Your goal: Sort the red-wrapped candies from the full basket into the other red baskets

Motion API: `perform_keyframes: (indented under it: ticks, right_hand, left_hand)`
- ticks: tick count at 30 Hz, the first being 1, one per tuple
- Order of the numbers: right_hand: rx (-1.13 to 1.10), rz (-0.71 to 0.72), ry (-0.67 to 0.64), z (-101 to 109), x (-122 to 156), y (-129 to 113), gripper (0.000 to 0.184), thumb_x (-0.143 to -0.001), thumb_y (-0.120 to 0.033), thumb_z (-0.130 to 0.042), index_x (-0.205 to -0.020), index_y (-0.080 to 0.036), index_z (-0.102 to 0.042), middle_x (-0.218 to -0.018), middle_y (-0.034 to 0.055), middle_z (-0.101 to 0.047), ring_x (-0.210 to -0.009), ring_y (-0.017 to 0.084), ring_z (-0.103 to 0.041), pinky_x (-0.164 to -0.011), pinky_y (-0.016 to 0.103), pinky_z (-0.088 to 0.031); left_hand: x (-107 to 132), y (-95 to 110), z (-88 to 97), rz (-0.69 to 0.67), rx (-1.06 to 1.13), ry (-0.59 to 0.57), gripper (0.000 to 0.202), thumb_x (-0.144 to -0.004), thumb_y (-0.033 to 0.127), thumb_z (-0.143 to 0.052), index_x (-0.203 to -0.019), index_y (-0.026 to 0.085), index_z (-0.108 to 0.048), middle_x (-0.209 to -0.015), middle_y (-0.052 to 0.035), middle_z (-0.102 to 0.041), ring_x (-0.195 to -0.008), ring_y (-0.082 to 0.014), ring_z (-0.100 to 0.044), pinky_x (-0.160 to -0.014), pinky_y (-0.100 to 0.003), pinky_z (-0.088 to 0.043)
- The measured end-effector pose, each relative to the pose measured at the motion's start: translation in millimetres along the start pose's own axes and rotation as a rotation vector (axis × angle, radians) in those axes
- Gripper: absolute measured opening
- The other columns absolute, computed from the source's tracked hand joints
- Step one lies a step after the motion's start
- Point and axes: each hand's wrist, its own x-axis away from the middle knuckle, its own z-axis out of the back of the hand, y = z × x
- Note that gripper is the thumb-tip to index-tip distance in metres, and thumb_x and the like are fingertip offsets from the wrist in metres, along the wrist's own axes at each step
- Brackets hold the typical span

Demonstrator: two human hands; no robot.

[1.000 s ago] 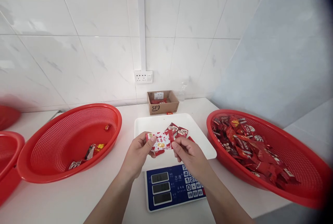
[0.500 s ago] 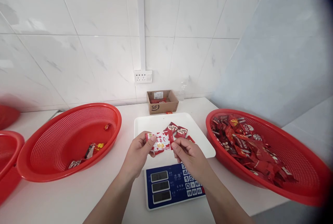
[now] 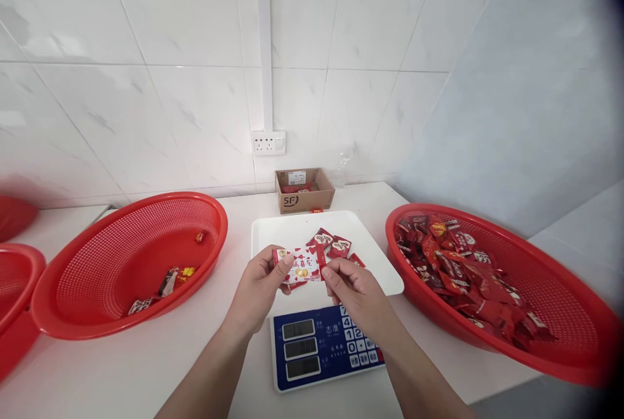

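Note:
A white candy packet (image 3: 303, 264) with red hearts and red lettering is stretched between my two hands. My left hand (image 3: 260, 286) pinches its left end, thumb on top. At the packet's right end, the fingers of my right hand (image 3: 355, 289) are closed on its red edge. Both hands are above the white weighing pan of a digital scale (image 3: 273, 224). Several dark red packets (image 3: 340, 247) lie on the pan just behind the held one, and part of another shows beneath it. The scale's blue keypad panel (image 3: 326, 357) sits between my forearms.
On the right, a red perforated basket (image 3: 575, 289) holds many red packets. Another red basket (image 3: 121, 247) on the left holds several small packets. An open cardboard box (image 3: 312, 201) with red packets stands behind the scale. A socket plate (image 3: 268, 143) is on the tiled wall.

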Motion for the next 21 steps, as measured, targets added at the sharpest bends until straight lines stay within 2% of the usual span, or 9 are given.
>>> perform_keyframes:
  ticks: [16,18,21]
  right_hand:
    - [-0.029,0.009,0.011,-1,1,3,0.038,-0.081,-0.056,-0.047,-0.069,-0.021,-0.049,-0.058,-0.0033,-0.048,-0.052,0.011,-0.047,-0.051,0.024,-0.041]
    - [-0.096,0.022,0.02,-1,2,4,0.041,-0.079,-0.061,-0.046,-0.076,-0.021,-0.051,-0.06,-0.0023,-0.05,-0.053,0.012,-0.048,-0.049,0.024,-0.04]
    - [-0.157,0.019,-0.038,-1,6,6,0.045,-0.074,-0.066,-0.049,-0.079,-0.021,-0.051,-0.061,-0.0018,-0.051,-0.053,0.012,-0.048,-0.046,0.024,-0.038]
  left_hand:
    - [-1,0,-0.1,-0.009,-0.005,0.005,0.029,-0.079,0.045,-0.058,-0.076,0.017,-0.054,-0.068,0.0012,-0.055,-0.061,-0.0103,-0.048,-0.05,-0.02,-0.044]
    - [2,1,-1.9,-0.011,-0.024,-0.025,0.028,-0.079,0.044,-0.058,-0.075,0.017,-0.054,-0.068,0.0014,-0.055,-0.061,-0.0105,-0.049,-0.051,-0.02,-0.044]
    - [10,5,-5.3,-0.013,-0.109,-0.132,0.025,-0.078,0.043,-0.06,-0.077,0.018,-0.056,-0.069,0.0008,-0.055,-0.063,-0.0122,-0.051,-0.053,-0.021,-0.045]
